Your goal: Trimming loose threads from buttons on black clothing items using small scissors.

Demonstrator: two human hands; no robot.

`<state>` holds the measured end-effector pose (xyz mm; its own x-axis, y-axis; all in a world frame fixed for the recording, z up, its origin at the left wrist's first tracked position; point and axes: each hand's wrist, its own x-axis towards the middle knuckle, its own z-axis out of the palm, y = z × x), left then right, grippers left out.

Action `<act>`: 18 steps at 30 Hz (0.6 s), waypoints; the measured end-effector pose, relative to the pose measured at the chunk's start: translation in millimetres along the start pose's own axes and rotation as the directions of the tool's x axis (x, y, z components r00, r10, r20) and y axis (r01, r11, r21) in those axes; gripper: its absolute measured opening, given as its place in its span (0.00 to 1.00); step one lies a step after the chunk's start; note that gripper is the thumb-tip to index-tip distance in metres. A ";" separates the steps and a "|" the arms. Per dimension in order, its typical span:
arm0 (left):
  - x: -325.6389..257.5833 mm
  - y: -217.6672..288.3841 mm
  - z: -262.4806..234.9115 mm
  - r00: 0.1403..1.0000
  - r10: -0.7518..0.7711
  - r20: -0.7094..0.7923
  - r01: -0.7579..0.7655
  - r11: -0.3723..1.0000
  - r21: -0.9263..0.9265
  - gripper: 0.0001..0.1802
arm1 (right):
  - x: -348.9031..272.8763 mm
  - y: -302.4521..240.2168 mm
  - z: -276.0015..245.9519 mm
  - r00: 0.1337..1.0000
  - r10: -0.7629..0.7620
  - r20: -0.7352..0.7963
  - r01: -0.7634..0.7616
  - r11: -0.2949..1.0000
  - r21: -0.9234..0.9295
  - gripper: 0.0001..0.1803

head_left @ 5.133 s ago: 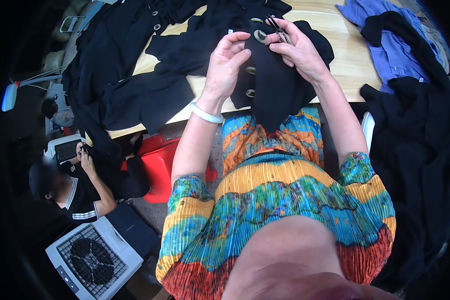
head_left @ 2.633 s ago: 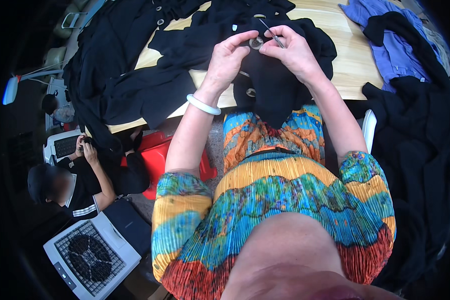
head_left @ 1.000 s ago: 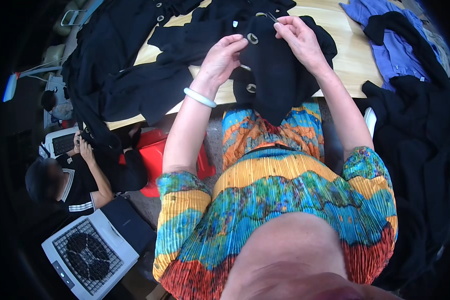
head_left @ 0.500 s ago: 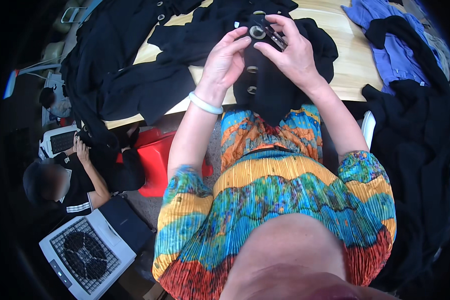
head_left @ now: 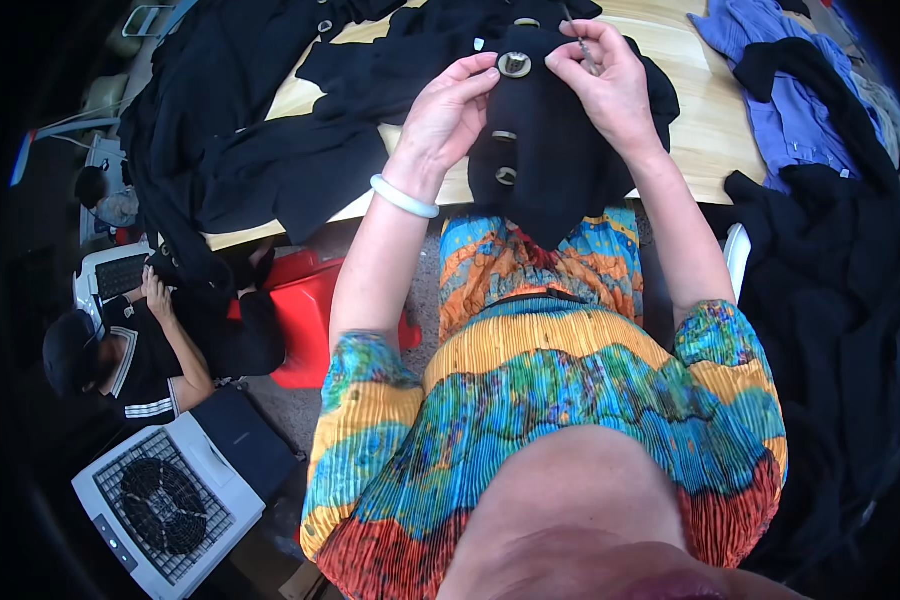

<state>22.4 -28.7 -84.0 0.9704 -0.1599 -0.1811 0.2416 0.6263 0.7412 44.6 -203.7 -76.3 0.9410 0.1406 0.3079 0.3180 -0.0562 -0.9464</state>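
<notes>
The hands were apart: the left hand (head_left: 448, 115) pinched the black garment (head_left: 555, 140) beside a round button (head_left: 515, 65), the right hand (head_left: 610, 90) gripped a slim dark tool (head_left: 583, 45). The garment lay between them, overhanging the tabletop (head_left: 705, 110).

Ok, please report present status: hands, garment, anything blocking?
Left fingers at edge of large button; right fingers holding slim dark tool; black garment beneath; button face unblocked.

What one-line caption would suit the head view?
Left hand at a large round button on a black garment, right hand holding a slim tool beside it.
</notes>
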 end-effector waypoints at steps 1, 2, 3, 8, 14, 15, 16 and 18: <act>-0.8 1.4 -1.6 1.000 0.001 -0.001 -0.001 1.000 0.000 0.11 | 0.9 -2.6 -2.6 1.000 0.022 -0.006 -0.022 1.000 0.019 0.17; -2.0 3.3 -3.6 1.000 -0.011 0.019 0.012 1.000 -0.011 0.11 | 1.5 -4.3 -4.9 0.999 0.043 -0.021 -0.043 0.999 0.025 0.18; -2.7 4.6 -4.7 0.999 -0.025 0.041 0.026 0.999 -0.022 0.11 | 1.5 -4.6 -7.7 0.999 0.043 -0.023 -0.043 0.999 0.023 0.18; -1.9 3.9 -7.1 0.999 -0.025 0.031 0.026 0.999 -0.043 0.11 | -3.4 -0.2 -5.4 0.997 -0.031 0.077 0.031 1.000 -0.003 0.22; -2.6 -1.0 10.8 0.999 0.022 -0.049 -0.014 0.989 0.147 0.10 | -17.0 -5.5 19.5 0.994 -0.112 -0.009 0.100 0.917 -0.385 0.27; -3.4 -0.7 11.2 0.996 0.044 -0.080 -0.023 0.969 0.248 0.10 | -16.4 -5.2 18.5 0.997 -0.074 -0.010 0.067 0.943 -0.326 0.24; -2.3 0.7 9.2 0.995 0.059 -0.085 -0.032 0.958 0.285 0.10 | -15.2 -5.1 16.1 0.999 -0.036 -0.008 0.032 0.964 -0.265 0.21; -0.4 2.2 2.4 0.996 0.052 -0.066 -0.036 0.975 0.218 0.10 | -11.0 -1.1 9.9 1.000 0.026 0.007 -0.024 0.986 -0.163 0.16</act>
<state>22.5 -29.1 -80.8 0.9798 -0.0763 -0.1850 0.1994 0.4505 0.8702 32.8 -195.4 -79.7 0.9481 0.1458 0.2827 0.3097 -0.2201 -0.9250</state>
